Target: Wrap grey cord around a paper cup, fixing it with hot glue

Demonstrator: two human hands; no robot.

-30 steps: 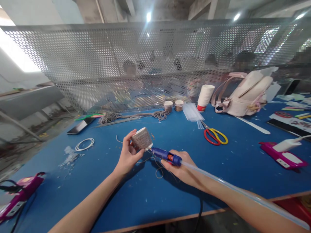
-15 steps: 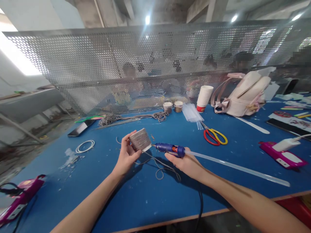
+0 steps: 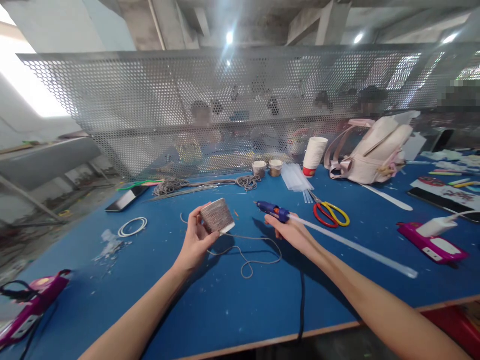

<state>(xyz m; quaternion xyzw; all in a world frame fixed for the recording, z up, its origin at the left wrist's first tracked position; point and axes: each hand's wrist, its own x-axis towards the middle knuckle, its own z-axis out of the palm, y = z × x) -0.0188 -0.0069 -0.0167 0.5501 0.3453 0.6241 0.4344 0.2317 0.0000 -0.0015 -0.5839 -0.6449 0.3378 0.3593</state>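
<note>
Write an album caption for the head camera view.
Left hand holding a cord-wrapped cup, right hand holding a blue glue gun, above a blue table.

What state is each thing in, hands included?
Left hand: gripping the cup
Cord-wrapped cup: tilted, held off the table, white edge bare
Right hand: holding the glue gun
Glue gun: nozzle apart from the cup
Glue stick: protruding from the gun's rear
Loose cord: looped on the table
Scissors: lying down, handles spread
Paper cups: nested
Backpack: cannot tell if zipped
</note>
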